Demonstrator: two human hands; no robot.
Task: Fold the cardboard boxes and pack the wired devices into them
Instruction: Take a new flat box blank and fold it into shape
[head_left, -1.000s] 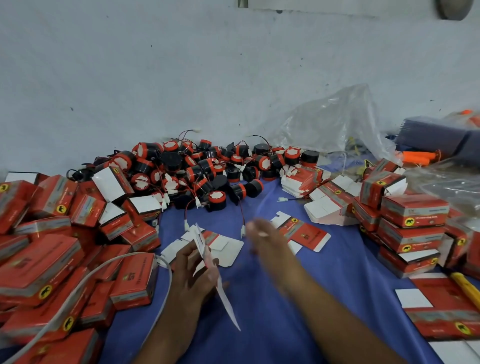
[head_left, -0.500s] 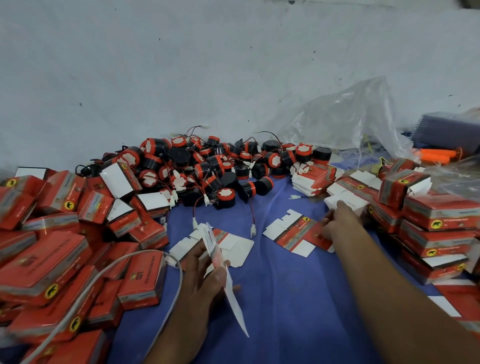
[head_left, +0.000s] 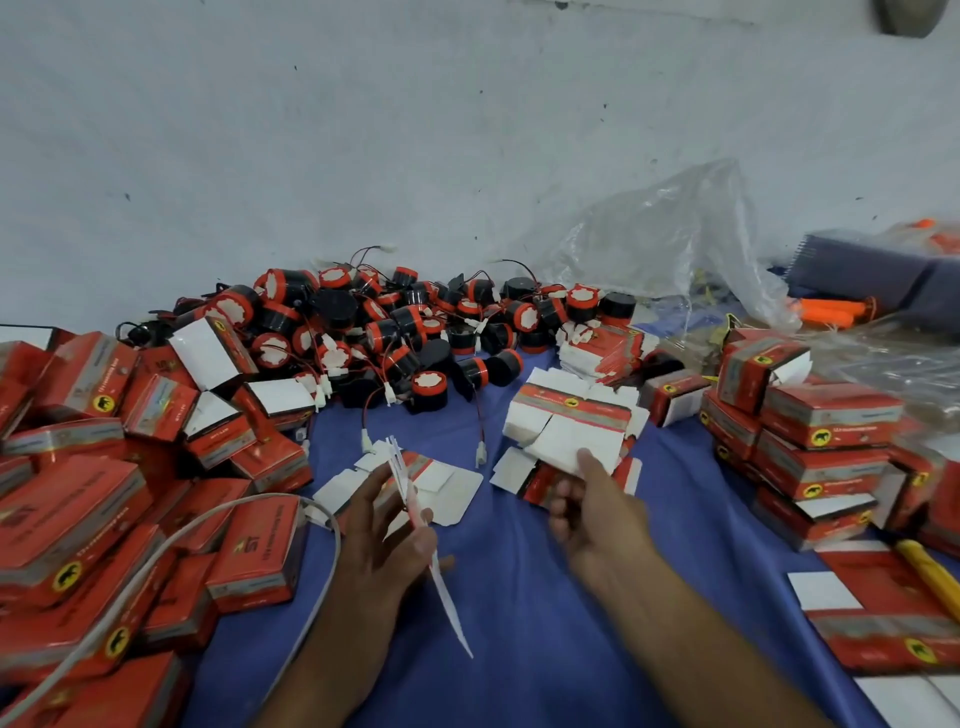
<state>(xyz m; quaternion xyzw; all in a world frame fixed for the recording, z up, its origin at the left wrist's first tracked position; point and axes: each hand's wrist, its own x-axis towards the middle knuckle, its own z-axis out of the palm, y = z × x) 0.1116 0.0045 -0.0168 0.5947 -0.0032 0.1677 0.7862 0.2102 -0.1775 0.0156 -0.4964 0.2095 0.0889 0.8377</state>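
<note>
Above the blue table (head_left: 519, 597): right hand (head_left: 597, 514) pinching stack of flat box blanks (head_left: 566, 431); left hand (head_left: 384, 530) pinching one blank (head_left: 415, 499) edge-on. Light, floppy, probably slippery card; best held at creases.

Wired devices (head_left: 395, 332) pile at 12 o'clock on the cloth (head_left: 519, 597); folded boxes (head_left: 104, 467) heap at 9 o'clock, stacked boxes (head_left: 821, 431) at 3 o'clock.
</note>
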